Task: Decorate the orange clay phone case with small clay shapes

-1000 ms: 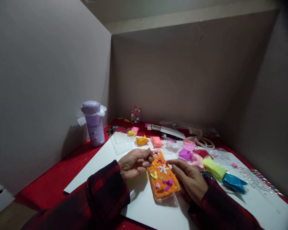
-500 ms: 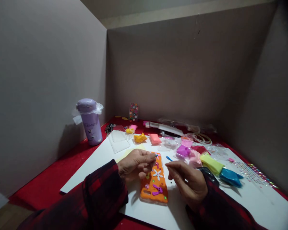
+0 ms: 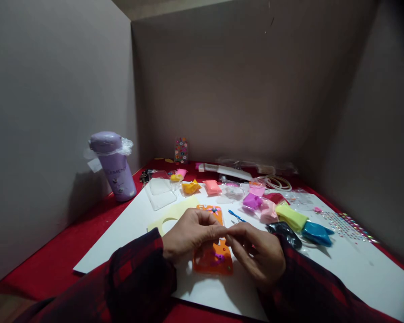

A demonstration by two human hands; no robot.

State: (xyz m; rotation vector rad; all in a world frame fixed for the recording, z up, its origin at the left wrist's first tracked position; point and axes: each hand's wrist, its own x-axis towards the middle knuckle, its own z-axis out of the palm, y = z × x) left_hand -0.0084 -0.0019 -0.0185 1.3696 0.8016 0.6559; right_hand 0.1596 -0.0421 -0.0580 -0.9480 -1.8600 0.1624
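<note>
A: Where is the phone case [image 3: 211, 258]?

B: Flat on the white sheet [image 3: 128, 229] on the table, under both hands.

A: And the hands?

B: Left hand [image 3: 188, 233] and right hand [image 3: 257, 251] meet fingertip to fingertip, pinching something too small to identify. The clay-covered case looks light and soft-surfaced; it is best held by its edges.

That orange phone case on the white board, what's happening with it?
A person's left hand and right hand meet fingertip to fingertip just above the orange phone case, which lies flat on the white board with small clay shapes stuck on it. Whether they pinch anything is too small to tell. Coloured clay packets lie to the right; a purple bottle stands left.
</note>
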